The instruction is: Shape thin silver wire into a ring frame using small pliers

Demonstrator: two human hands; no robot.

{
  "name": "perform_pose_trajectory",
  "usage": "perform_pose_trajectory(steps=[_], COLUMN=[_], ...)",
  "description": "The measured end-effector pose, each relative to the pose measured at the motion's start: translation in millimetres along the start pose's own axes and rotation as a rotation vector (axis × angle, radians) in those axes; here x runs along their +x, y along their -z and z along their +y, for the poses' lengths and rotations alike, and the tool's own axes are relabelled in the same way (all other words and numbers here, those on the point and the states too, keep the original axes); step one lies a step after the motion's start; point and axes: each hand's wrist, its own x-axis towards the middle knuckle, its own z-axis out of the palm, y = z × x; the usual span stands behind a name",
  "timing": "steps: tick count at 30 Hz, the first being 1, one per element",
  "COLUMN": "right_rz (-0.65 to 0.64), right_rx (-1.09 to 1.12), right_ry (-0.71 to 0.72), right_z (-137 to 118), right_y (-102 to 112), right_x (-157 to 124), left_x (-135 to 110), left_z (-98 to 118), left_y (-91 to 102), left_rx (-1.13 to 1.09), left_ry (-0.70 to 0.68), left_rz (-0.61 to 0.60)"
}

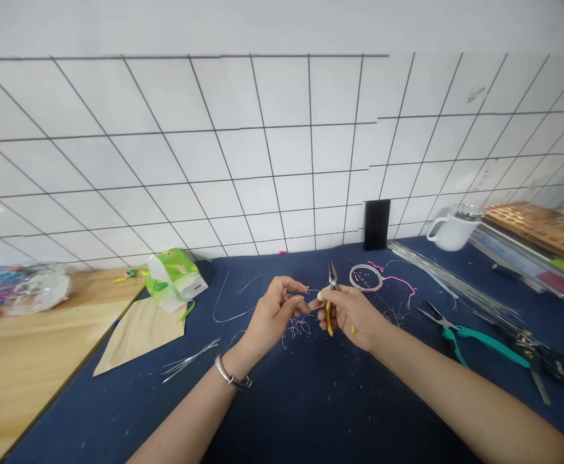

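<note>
Wall (286, 148) of white tiles with dark lines, behind everything. Dark blue cloth (369, 412) over the work surface below. Pale wooden tabletop (20, 367) on the left, with crumpled clear plastic (37, 289) near the back. Stack of books (543, 245) at the far right. Tan sheet (146, 335) flat beside the wooden edge, and at its back corner a green and white packet (175, 283). Bundle of straight silvery wires (456, 283) slanting across the cloth; in front of it, teal-handled pliers (489, 341), jaws toward the right forearm.

Left hand (276, 309) above the middle of the cloth, thumb and fingers drawn together, pinching a thin wire. Right hand (349, 312) just beside it, curled round yellow-handled pliers (332, 279), jaws up and toward the wall. Cannot tell any hold of the right fingertips on the wire.

White cup (450, 231) just beside the books. Black rectangular object (377, 224) upright against the tiles. White ring (352, 277) beyond the right hand, pink beads inside, pink strand (400, 281) alongside. Short straight wires (192, 359) left of the braceleted left wrist. Tangled wire (298, 328) under the hands. Smallest, the thin wire (313, 290), between both hands.
</note>
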Motion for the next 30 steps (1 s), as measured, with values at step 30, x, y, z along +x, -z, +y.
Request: perform_pose_trajectory(steps=[30], right_rz=[0.160], right_rx=[0.009], right_ry=[0.204], right_z=[1.5], right_y=[12.5], right_x=[9.9], left_x=[0.6], left_z=[-21.7], left_y=[-8.2], left_rx=[-0.519], left_ry=[0.169], left_rz=[0.073])
